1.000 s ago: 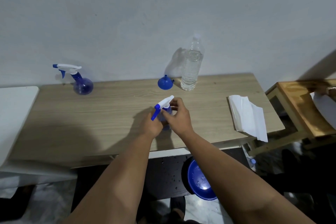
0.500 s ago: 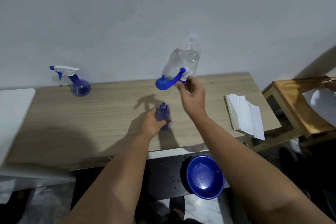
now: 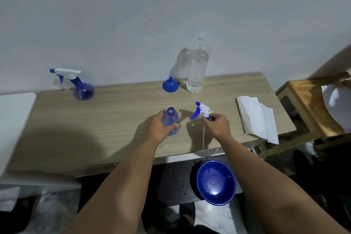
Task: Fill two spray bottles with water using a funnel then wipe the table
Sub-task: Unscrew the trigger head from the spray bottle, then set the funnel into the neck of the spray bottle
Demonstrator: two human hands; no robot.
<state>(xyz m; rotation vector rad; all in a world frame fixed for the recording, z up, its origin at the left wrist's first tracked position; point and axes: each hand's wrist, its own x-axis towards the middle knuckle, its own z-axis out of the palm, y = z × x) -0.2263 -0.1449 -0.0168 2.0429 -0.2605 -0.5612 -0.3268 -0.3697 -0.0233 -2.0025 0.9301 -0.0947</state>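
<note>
My left hand (image 3: 161, 126) grips the uncapped spray bottle (image 3: 171, 121) upright near the tabletop's (image 3: 95, 129) front edge, while my right hand (image 3: 216, 124), at its 3 o'clock, pinches the trigger head (image 3: 202, 111), which half a second ago I held up by the funnel (image 3: 169, 85) and have now brought low, dip tube trailing toward me, so I judge the neck ready for the funnel. I count two spray bottles, the other one (image 3: 80, 85) still capped at 10 o'clock, one funnel and one water bottle (image 3: 197, 68) at 12 to 1 o'clock, one paper towel stack (image 3: 256, 118) at 3 o'clock, and one blue basin (image 3: 216, 182) below.
</note>
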